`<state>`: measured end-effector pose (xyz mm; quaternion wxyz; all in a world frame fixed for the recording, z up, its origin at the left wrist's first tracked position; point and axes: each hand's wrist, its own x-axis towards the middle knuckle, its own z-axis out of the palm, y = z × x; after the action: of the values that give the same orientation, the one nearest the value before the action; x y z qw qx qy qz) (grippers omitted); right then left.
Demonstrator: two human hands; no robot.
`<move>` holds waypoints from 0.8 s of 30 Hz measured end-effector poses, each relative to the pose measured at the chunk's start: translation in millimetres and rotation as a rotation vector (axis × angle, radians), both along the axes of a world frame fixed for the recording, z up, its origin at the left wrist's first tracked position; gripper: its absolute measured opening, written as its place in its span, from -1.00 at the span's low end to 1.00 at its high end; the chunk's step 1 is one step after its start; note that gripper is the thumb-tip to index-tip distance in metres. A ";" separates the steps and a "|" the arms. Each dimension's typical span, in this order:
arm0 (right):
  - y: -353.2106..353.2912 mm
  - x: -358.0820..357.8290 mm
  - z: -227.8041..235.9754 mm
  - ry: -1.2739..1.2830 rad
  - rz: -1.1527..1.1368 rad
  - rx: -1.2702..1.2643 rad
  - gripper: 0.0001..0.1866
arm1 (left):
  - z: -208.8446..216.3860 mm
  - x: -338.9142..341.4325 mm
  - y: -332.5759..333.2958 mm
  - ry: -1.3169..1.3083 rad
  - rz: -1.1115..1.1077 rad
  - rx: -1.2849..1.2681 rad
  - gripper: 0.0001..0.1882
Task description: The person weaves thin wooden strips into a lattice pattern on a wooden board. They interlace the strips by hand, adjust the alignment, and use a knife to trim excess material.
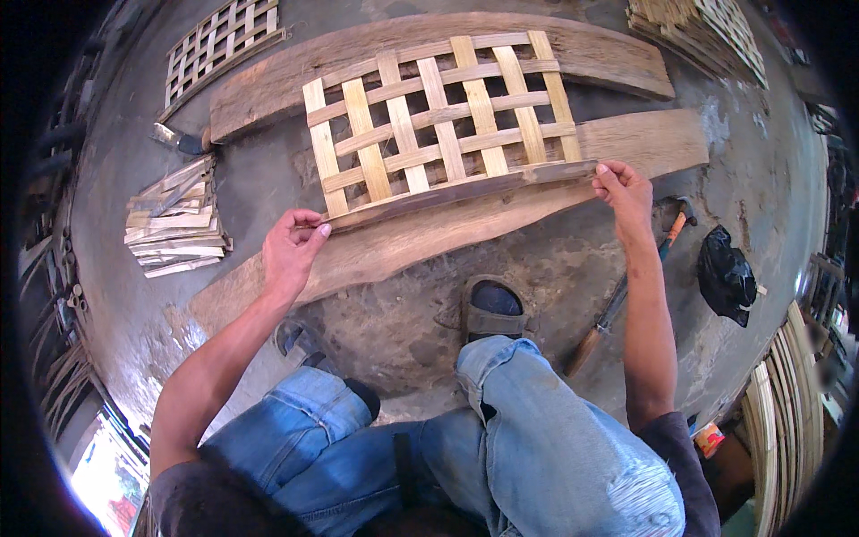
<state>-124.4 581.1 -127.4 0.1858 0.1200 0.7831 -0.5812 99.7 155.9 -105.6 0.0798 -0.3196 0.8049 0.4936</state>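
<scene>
A woven lattice panel of pale, flat wooden slats (480, 116) rests across two thick planks on the floor in front of me. Along its near edge runs a darker, narrow strip (465, 190), held at both ends. My left hand (295, 246) pinches the left end between thumb and fingers, close to the panel's near left corner. At the other end, my right hand (624, 192) has thumb and fingertips closed on the strip. The near plank (403, 242) lies below the strip; the far plank (608, 54) passes behind the panel's far edge.
Short slats (179, 228) are piled at left, near a bladed tool (183, 140). Another lattice panel (219, 40) lies far left; stacked panels (702, 36) stand far right. A wooden-handled tool (586, 347), a hammer (677, 225) and a black plastic bag (727, 273) lie right. Long strips (787, 412) lean lower right.
</scene>
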 end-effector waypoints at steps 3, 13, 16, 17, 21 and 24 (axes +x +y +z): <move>1.5 0.3 -0.2 0.014 -0.016 -0.041 -0.81 | -2.4 1.8 0.8 0.028 0.016 -0.018 -0.74; -0.8 -3.1 2.9 0.006 0.064 0.051 -0.80 | -6.7 -1.1 0.0 0.034 0.033 -0.042 -0.73; 3.1 -5.0 0.0 -0.003 0.082 0.062 -0.81 | -5.0 -3.2 -1.2 0.006 -0.006 -0.040 -0.72; 2.4 -5.3 -0.7 -0.008 0.083 0.053 -0.81 | -4.1 -3.5 -1.0 0.007 -0.009 -0.040 -0.73; 1.3 -4.3 0.1 -0.002 0.084 0.068 -0.80 | 2.3 -5.7 2.7 0.021 -0.006 -0.034 -0.74; 0.2 -4.9 0.0 0.016 0.085 0.088 -0.80 | 2.3 -5.7 1.5 0.012 -0.016 -0.057 -0.74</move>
<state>-129.3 581.4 -127.3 0.1984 0.0900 0.8137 -0.5389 94.0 157.4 -103.3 0.0700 -0.3124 0.8215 0.4719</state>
